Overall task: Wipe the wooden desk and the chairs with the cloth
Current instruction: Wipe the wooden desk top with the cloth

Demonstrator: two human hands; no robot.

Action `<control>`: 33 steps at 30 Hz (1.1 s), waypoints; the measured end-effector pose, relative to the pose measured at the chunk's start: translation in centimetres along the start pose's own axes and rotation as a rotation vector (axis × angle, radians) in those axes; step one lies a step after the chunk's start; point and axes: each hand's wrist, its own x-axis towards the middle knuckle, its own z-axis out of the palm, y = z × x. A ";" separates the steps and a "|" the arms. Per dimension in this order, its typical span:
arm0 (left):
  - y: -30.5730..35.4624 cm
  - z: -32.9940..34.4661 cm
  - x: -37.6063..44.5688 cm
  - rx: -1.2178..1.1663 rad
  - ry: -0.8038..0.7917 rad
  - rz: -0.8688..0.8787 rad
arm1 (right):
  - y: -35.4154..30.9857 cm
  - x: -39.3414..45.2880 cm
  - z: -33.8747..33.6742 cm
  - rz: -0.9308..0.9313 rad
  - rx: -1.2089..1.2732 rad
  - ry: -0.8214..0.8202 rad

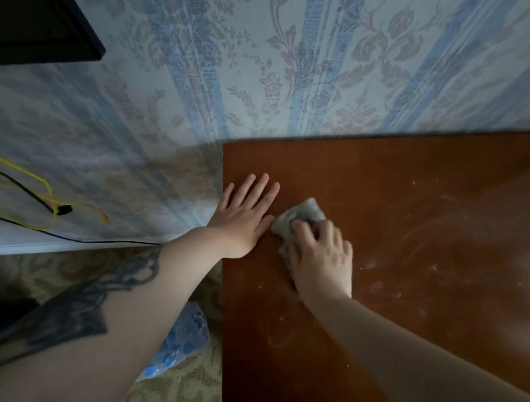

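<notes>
- While the wooden desk (400,189) is being wiped near its far left corner, the cloth (300,218) is being pressed down on the top by the right hand (321,256).
- The cloth is grey and bunched up, and it is being gripped by the curled fingers of that hand, close to the wall (278,71).
- The left hand (244,215) is being laid flat on the desk just beside the cloth, with its fingers straight and spread, and nothing is being held in it.
- White smears and crumbs are being left on the wood to the right and toward the near edge, so only 1 small part is likely done.
- The step in hand is judged to be the desk wipe, at an early stage.
- Next, the cloth probably needs to be pushed across the dusty part on the right, with steady pressing.
- No chairs are being shown here, so they are likely still to be done.
- Beside the desk, a blue plastic bag (180,346) is being seen on the carpet (178,400), and cables (15,187) are being seen by the wall.
</notes>
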 end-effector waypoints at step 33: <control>0.4 0.3 -0.2 -0.019 0.028 -0.048 | 0.2 -1.8 -2.2 -0.565 0.099 -0.458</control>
